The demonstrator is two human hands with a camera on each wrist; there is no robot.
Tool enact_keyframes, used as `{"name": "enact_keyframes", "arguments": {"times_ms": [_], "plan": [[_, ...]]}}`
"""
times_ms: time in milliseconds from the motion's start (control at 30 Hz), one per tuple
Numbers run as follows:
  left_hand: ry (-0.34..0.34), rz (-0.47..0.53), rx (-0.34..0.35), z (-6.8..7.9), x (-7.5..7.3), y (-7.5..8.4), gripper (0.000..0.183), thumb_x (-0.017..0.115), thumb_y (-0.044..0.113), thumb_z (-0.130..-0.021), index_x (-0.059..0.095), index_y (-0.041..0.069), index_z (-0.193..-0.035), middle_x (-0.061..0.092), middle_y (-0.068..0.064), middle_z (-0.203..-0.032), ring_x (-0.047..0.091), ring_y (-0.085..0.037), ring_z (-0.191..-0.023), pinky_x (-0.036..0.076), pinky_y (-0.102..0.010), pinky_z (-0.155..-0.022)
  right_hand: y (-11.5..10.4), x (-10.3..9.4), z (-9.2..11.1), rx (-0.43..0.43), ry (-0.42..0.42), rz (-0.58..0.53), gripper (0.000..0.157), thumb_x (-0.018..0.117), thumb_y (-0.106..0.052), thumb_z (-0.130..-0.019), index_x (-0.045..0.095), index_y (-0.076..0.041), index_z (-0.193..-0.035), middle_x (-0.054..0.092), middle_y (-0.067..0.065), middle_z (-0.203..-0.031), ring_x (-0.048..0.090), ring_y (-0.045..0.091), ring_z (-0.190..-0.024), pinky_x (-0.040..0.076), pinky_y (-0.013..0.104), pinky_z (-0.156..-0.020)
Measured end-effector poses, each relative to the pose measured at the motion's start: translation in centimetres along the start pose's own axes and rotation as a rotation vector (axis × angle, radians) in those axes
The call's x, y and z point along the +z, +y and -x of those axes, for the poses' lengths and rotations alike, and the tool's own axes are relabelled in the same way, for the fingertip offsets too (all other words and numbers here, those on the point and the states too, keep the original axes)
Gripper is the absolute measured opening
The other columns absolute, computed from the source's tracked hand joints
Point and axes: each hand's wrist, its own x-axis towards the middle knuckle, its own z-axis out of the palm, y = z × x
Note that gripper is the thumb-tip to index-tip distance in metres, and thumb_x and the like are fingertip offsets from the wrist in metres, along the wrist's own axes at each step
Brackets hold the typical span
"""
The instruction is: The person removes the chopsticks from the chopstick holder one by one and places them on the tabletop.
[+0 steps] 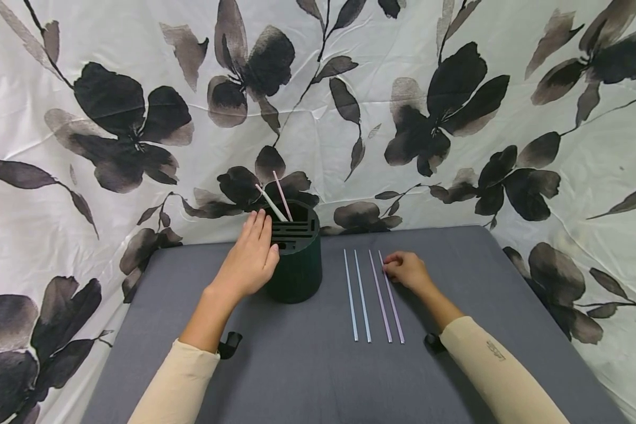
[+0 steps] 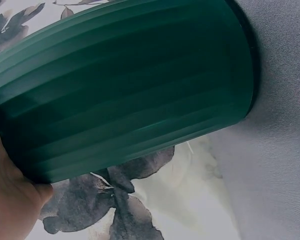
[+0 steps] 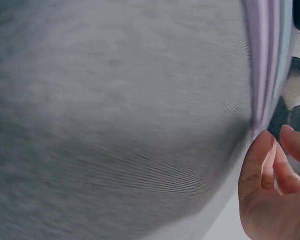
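My left hand (image 1: 249, 259) rests on the rim and side of a dark green ribbed cylindrical holder (image 1: 299, 280), its fingers extended over the slotted top. In the left wrist view the thumb lies along the holder's wall (image 2: 125, 90). A white straw-like stick (image 1: 270, 202) and a pink one (image 1: 282, 195) lean up out of it. Right of the holder, two light blue sticks (image 1: 350, 294) and two lilac sticks (image 1: 392, 300) lie side by side. At the rightmost lilac stick's far end is my right hand (image 1: 409, 272), fingers bent, thumb and forefinger apart in the right wrist view.
A grey cloth-covered table (image 1: 307, 377) carries everything. Behind it hangs a white curtain (image 1: 350, 35) with dark flowers, close to the holder at the back edge. A dark wrist device (image 1: 229, 345) sticks out beside the left sleeve.
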Motion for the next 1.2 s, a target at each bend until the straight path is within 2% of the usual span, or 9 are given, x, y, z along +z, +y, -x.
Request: {"name": "enact_keyframes", "arguments": {"times_ms": [133,267,467,667,933,1200], "plan": [[0.003,-0.002,-0.002,0.3,0.1,0.2,0.067,0.03,0.032,-0.109,0.017,-0.006,-0.162,0.01,-0.023,-0.172,0.002,-0.037,-0.161,0.011,-0.053,-0.13,-1.5,-0.4,0.1,-0.089,0.03,0.063,0.024,0.074,-0.017,-0.095,0.074,-0.001,-0.113,0.077,0.011,-0.094,0.065,0.011,-0.07,0.053,0.027,-0.062],[0.014,-0.012,-0.003,0.6,0.1,0.4,0.067,0.03,0.032,-0.108,0.018,-0.006,-0.162,0.01,-0.023,-0.172,0.003,-0.037,-0.161,0.012,-0.052,-0.13,-3.9,-0.8,-0.1,-0.21,0.035,0.076,0.025,0.075,-0.019,-0.095,0.075,-0.004,-0.115,0.078,0.011,-0.1,0.069,0.017,-0.086,0.053,0.03,-0.073],[0.018,-0.008,-0.013,1.1,0.2,1.0,0.067,0.031,0.031,-0.108,0.018,-0.006,-0.162,0.01,-0.022,-0.172,0.002,-0.037,-0.161,0.012,-0.051,-0.131,-8.0,-1.3,-0.4,-0.336,-0.006,0.001,0.023,0.075,-0.015,-0.095,0.075,-0.005,-0.116,0.078,0.012,-0.106,0.073,0.023,-0.096,0.056,0.025,-0.079],[0.017,-0.015,-0.019,1.5,0.3,1.5,0.067,0.03,0.032,-0.109,0.018,-0.006,-0.162,0.009,-0.023,-0.172,0.001,-0.037,-0.161,0.012,-0.051,-0.13,-12.3,-2.0,-0.7,-0.393,-0.078,-0.098,0.027,0.072,-0.012,-0.097,0.072,-0.003,-0.122,0.075,0.017,-0.116,0.072,0.028,-0.105,0.054,0.017,-0.08],[0.032,-0.017,-0.018,1.7,0.4,1.6,0.067,0.031,0.031,-0.108,0.02,-0.008,-0.161,0.011,-0.024,-0.172,0.002,-0.037,-0.161,0.014,-0.052,-0.13,-17.9,-1.8,-2.1,-0.461,-0.14,-0.093,0.029,0.072,-0.016,-0.098,0.072,-0.005,-0.124,0.076,0.013,-0.118,0.072,0.026,-0.11,0.058,0.039,-0.092],[0.035,-0.024,-0.012,1.7,0.4,1.6,0.067,0.031,0.031,-0.108,0.019,-0.007,-0.161,0.011,-0.023,-0.172,0.002,-0.036,-0.161,0.013,-0.051,-0.13,-22.1,-1.0,-3.9,-0.514,-0.19,-0.067,0.033,0.072,-0.02,-0.098,0.07,-0.005,-0.128,0.074,0.011,-0.12,0.071,0.025,-0.11,0.057,0.042,-0.095]]}}
